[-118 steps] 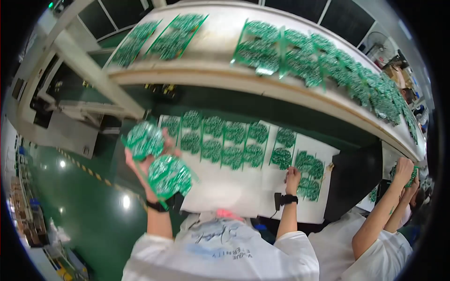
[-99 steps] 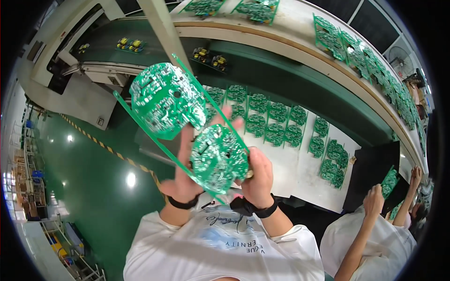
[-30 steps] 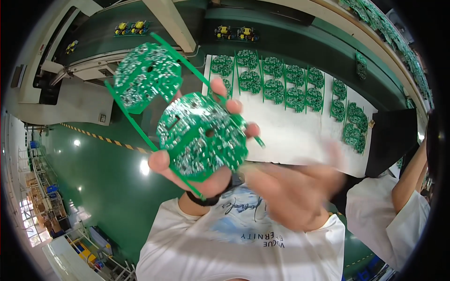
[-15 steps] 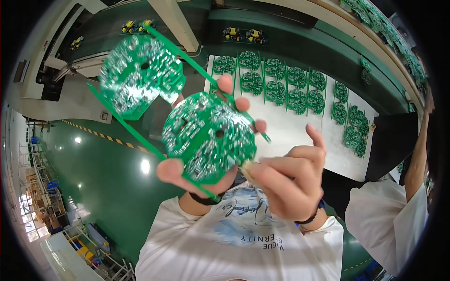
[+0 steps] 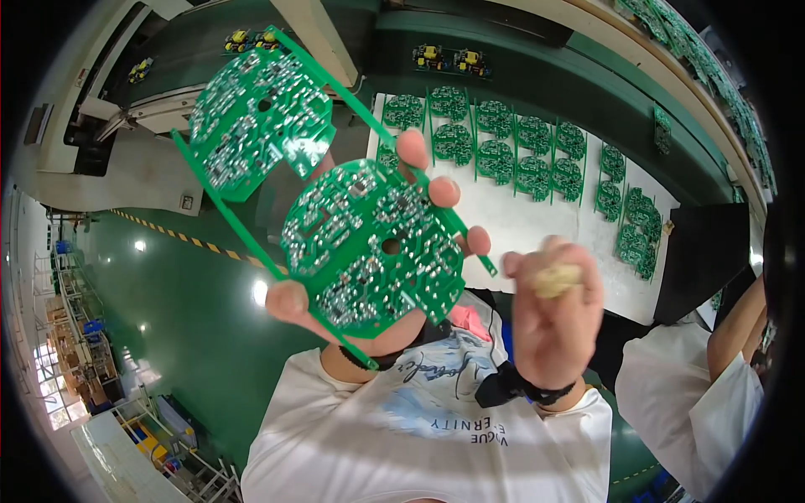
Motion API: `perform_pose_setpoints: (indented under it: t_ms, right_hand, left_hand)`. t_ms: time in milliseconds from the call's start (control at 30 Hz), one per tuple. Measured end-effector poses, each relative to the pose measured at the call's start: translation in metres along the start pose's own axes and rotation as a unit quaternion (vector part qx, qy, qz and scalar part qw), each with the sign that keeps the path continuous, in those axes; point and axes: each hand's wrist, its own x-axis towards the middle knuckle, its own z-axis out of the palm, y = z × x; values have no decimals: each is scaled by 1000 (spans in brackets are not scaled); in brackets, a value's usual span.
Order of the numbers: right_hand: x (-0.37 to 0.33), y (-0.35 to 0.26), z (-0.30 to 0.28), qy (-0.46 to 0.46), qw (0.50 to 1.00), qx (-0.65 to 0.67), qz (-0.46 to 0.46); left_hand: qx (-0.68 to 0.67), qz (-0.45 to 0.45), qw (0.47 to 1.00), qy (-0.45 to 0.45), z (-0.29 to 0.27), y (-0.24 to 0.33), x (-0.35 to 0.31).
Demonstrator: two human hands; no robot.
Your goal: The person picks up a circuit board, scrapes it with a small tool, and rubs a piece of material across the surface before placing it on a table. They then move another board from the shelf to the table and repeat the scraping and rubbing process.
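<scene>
A green circuit board panel is held up in front of my chest, two rounded boards joined between long side rails. My left hand supports it from beneath. Its thumb hooks over the left rail and its fingers curl over the right one. Small solder points and silvery parts cover the side that faces up. To the right of the panel and apart from it, my right hand is raised, its fingers closed around a small, crumpled, pale yellow wad. The hand is somewhat blurred.
Several similar green panels lie in rows on a white work surface beyond my hands. Further off, a dark green conveyor carries boards with yellow and black parts. At the right, another person's arm and white shirt show beside a black box-like panel.
My right hand has pulled away from the board's lower right edge, moving right and turning so the yellow wad shows. The panel has shifted only slightly in my left hand.
</scene>
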Motion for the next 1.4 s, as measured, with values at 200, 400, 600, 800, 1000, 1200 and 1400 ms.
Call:
perform_pose_setpoints:
  t_ms: [200,400,600,800,1000,1200,1400]
  right_hand:
    - [1,-2,8,87,996,-20,-14]
    - [13,4,3,-126,991,48,-11]
    - [-3,-5,3,231,920,274,158]
    - [3,-14,5,130,990,50,-18]
    - [6,10,14,-6,989,134,57]
    - [-14,6,3,344,815,429,183]
    - [-19,6,-3,264,917,296,51]
  left_hand:
    - [28,1,997,70,0,-2,1]
    - [65,13,995,71,5,1,0]
    - [-104,-46,993,21,-4,1,4]
    - [-77,-58,995,32,-2,1,4]
    - [-5,-22,995,93,3,-3,3]
    - [-85,-44,989,110,0,-7,10]
    - [-94,-53,985,131,-1,-8,12]
